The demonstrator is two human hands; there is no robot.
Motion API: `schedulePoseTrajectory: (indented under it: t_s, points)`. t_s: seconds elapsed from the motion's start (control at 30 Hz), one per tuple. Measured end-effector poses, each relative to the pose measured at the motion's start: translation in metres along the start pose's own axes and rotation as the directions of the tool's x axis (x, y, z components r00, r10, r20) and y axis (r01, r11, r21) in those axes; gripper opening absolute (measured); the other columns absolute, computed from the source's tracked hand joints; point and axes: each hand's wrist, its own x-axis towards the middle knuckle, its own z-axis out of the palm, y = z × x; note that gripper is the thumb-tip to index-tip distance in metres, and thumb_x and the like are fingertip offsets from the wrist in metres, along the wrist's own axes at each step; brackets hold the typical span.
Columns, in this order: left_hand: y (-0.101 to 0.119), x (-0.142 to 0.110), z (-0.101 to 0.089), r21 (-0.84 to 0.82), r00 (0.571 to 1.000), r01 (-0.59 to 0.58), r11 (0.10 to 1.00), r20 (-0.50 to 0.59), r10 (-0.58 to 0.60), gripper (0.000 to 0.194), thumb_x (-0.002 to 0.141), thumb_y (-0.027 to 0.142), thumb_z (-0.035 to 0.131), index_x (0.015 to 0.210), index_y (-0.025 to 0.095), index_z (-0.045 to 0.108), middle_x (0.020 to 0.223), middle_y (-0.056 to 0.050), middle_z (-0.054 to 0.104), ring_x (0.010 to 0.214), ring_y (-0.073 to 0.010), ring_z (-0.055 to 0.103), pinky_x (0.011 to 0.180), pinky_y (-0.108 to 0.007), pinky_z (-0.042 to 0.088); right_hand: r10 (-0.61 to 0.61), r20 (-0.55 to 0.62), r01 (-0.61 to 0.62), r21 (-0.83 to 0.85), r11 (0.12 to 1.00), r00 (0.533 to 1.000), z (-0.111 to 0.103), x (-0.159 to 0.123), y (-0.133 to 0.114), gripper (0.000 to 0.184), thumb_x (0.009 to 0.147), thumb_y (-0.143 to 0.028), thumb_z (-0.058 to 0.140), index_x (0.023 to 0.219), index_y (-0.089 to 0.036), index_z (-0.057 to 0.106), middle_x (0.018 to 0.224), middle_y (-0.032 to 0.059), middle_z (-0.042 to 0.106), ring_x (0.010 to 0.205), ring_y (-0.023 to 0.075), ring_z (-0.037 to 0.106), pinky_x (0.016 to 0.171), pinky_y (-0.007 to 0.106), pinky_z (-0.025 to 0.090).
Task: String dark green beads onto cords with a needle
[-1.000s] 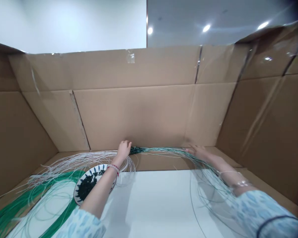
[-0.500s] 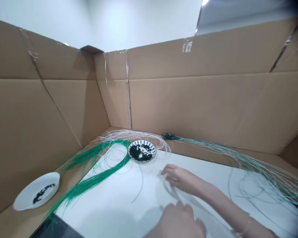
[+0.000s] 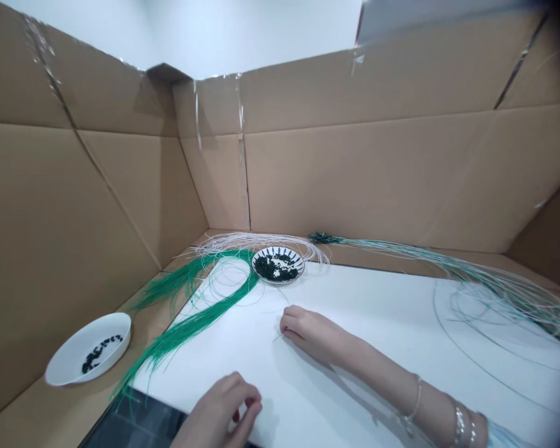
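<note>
My right hand (image 3: 310, 333) reaches over the white board (image 3: 354, 298), fingers pinched on a thin pale strand (image 3: 284, 295). A bit of the strand shows above the fingers and its tip just beside them. At the lower middle, my left hand (image 3: 226, 407) is curled with thumb and forefinger together; whatever may be between them is hidden or too small to name. Beyond the right hand stands a patterned plate (image 3: 301, 272) of small dark green pieces. Bright green strands (image 3: 214, 311) curve from beside that plate toward the board's left side.
A white bowl (image 3: 63, 361) with a few dark pieces sits at the left. White strands (image 3: 242, 238) lie behind the plate. A long bundle of green and pale strands (image 3: 401, 247) runs along the back to the right. Cardboard walls (image 3: 354, 180) enclose the area.
My hands have moved apart: the left shifted leftward, the right came down onto the thin strand lying on the board. The camera view has tilted slightly downward.
</note>
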Motion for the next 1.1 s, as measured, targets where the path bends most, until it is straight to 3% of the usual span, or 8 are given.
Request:
schedulePoseTrajectory:
  t_s: [0.1,0.23,0.43,0.6,0.73,0.87,1.0,1.1]
  points:
    - [-0.007,0.008,-0.007,-0.003,0.99,0.112,0.994,-0.081,-0.112,0.027,0.097,0.027,0.045,0.093,0.022,0.07,0.091,-0.007,0.072,0.086,-0.0236,0.069,0.081,-0.033,0.053,0.0,-0.044,0.003,0.062,0.998,0.999,0.004,-0.006,0.007,0.009,0.099,-0.018,0.06,0.101,-0.015,0.068,0.105,0.0046,0.069,0.092,0.0186,0.068,0.081,0.037,0.058]
    - [-0.03,0.008,-0.014,0.04,0.936,0.278,0.96,-0.235,-0.261,0.03,0.095,0.037,0.044,0.097,0.02,0.069,0.1,-0.012,0.071,0.096,-0.0317,0.066,0.085,-0.045,0.053,-0.034,-0.068,0.043,0.134,0.99,0.997,0.005,0.003,0.0,0.009,0.099,-0.017,0.059,0.098,-0.015,0.067,0.099,0.0036,0.07,0.087,0.0171,0.069,0.077,0.035,0.059]
    - [-0.052,-0.008,-0.031,-0.028,0.787,0.419,0.908,-0.488,-0.378,0.039,0.092,0.048,0.039,0.098,0.021,0.067,0.101,-0.012,0.073,0.085,-0.0307,0.067,0.075,-0.044,0.056,-0.214,-0.061,0.221,0.158,0.962,0.975,0.012,0.073,-0.048,0.009,0.098,-0.018,0.061,0.104,-0.015,0.068,0.106,0.0048,0.071,0.094,0.0193,0.069,0.083,0.039,0.058]
    - [-0.068,-0.018,-0.045,-0.025,0.705,0.501,0.865,-0.567,-0.426,0.045,0.089,0.044,0.036,0.102,0.014,0.067,0.104,-0.018,0.073,0.09,-0.0344,0.069,0.073,-0.046,0.056,-0.324,-0.009,0.321,0.179,0.93,0.946,0.027,0.107,-0.079,0.015,0.099,-0.022,0.061,0.111,-0.015,0.067,0.108,0.0058,0.071,0.094,0.0202,0.07,0.083,0.04,0.059]
    - [-0.072,-0.023,-0.048,-0.051,0.704,0.499,0.865,-0.558,-0.439,0.043,0.092,0.041,0.035,0.105,0.016,0.068,0.105,-0.016,0.073,0.091,-0.0319,0.07,0.076,-0.044,0.057,-0.301,0.018,0.294,0.165,0.942,0.954,0.023,0.117,-0.073,0.02,0.099,-0.027,0.061,0.114,-0.016,0.066,0.112,0.0066,0.07,0.094,0.0205,0.07,0.083,0.041,0.059]
    - [-0.065,-0.021,-0.046,-0.037,0.75,0.455,0.89,-0.524,-0.405,0.037,0.097,0.033,0.034,0.103,0.019,0.067,0.102,-0.012,0.072,0.094,-0.0287,0.069,0.079,-0.041,0.056,-0.191,0.023,0.188,0.095,0.978,0.981,0.016,0.148,-0.058,0.021,0.099,-0.028,0.061,0.116,-0.016,0.066,0.118,0.0078,0.068,0.101,0.0226,0.068,0.088,0.044,0.057]
    - [-0.061,-0.017,-0.041,-0.034,0.801,0.413,0.91,-0.461,-0.381,0.036,0.097,0.031,0.036,0.102,0.019,0.069,0.101,-0.012,0.072,0.092,-0.0282,0.07,0.073,-0.038,0.057,-0.092,0.047,0.09,0.042,0.995,0.995,0.025,0.185,-0.053,0.027,0.098,-0.029,0.063,0.122,-0.017,0.063,0.123,0.0089,0.066,0.103,0.0238,0.067,0.087,0.045,0.057]
    - [-0.056,-0.015,-0.035,-0.051,0.791,0.404,0.913,-0.482,-0.377,0.035,0.098,0.03,0.036,0.101,0.019,0.069,0.099,-0.011,0.071,0.089,-0.0273,0.069,0.072,-0.037,0.056,-0.039,0.059,0.038,0.027,0.999,0.997,0.035,0.201,-0.057,0.027,0.098,-0.03,0.063,0.121,-0.017,0.063,0.122,0.0086,0.066,0.102,0.0234,0.068,0.086,0.044,0.058]
